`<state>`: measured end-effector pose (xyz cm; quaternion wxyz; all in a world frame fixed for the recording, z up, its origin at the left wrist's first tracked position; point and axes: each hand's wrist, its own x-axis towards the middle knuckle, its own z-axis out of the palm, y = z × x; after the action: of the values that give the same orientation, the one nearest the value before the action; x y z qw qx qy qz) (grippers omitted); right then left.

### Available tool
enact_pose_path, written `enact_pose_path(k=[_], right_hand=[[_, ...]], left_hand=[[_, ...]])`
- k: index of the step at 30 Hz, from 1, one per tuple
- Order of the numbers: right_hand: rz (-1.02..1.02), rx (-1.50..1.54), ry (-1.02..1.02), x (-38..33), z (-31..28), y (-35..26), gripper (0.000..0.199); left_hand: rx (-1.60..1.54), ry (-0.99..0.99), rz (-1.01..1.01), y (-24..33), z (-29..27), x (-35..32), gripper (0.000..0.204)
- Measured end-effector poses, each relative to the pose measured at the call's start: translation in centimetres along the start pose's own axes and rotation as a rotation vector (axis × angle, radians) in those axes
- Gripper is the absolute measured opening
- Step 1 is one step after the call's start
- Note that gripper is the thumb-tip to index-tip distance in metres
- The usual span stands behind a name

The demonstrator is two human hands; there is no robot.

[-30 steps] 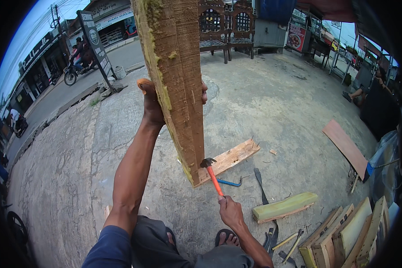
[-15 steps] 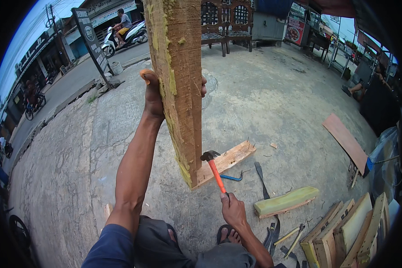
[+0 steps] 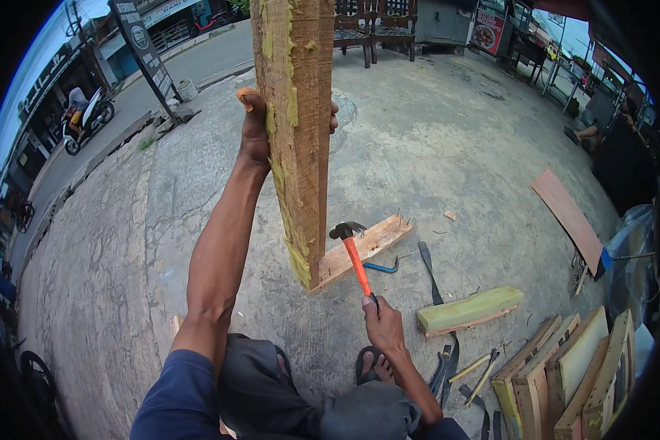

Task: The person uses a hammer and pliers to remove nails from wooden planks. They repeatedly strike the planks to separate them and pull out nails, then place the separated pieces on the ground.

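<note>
A tall wooden beam point(image 3: 301, 161), rough and streaked with yellow-green, stands upright on one end. My left hand point(image 3: 254, 132) is wrapped round it high up, thumb on the near left face and fingertips showing past its right edge. In my closed right hand point(image 3: 383, 324) is a claw hammer point(image 3: 357, 268) with an orange handle. Its dark head hovers right of the beam's foot, over a short board point(image 3: 370, 246) that lies on the ground against the beam. Nails stick up from the board's far end. Beside it lies a small blue pry bar point(image 3: 381, 268).
To the right lie a yellow-green padded block point(image 3: 469, 311), dark straps point(image 3: 431, 271), pincers point(image 3: 484, 374) and a stack of wooden frames point(image 3: 565, 374). A thin panel point(image 3: 567, 216) leans farther right. A signboard point(image 3: 143, 55) stands by the road, where a motor scooter point(image 3: 88, 117) passes.
The hammer head has risen slightly relative to the board. My left hand keeps its hold on the upright beam. Out on the road, the scooter has travelled left.
</note>
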<state>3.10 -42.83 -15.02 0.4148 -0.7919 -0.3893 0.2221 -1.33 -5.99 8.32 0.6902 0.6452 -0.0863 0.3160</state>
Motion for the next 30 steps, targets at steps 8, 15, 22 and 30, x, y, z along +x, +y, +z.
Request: enact_pose_path(k=[8, 15, 22, 30], right_hand=[[-0.377, 0.506, 0.399, 1.8, -2.6, -3.9, 0.034], [0.246, -0.117, -0.292, -0.5, 5.5, 3.2, 0.050], [0.272, 0.046, -0.291, 0.5, 5.1, 3.3, 0.054], [0.025, 0.313, -0.079, 3.8, -0.7, -2.9, 0.050]], left_hand=[[0.046, 0.007, 0.075, 1.0, 1.0, -0.1, 0.137], [0.050, 0.081, -0.042, -2.8, 0.0, -1.7, 0.130], [0.040, 0.079, -0.146, 0.0, -3.4, -4.7, 0.124], [0.109, 0.034, -0.121, -0.1, -2.3, -4.3, 0.129]])
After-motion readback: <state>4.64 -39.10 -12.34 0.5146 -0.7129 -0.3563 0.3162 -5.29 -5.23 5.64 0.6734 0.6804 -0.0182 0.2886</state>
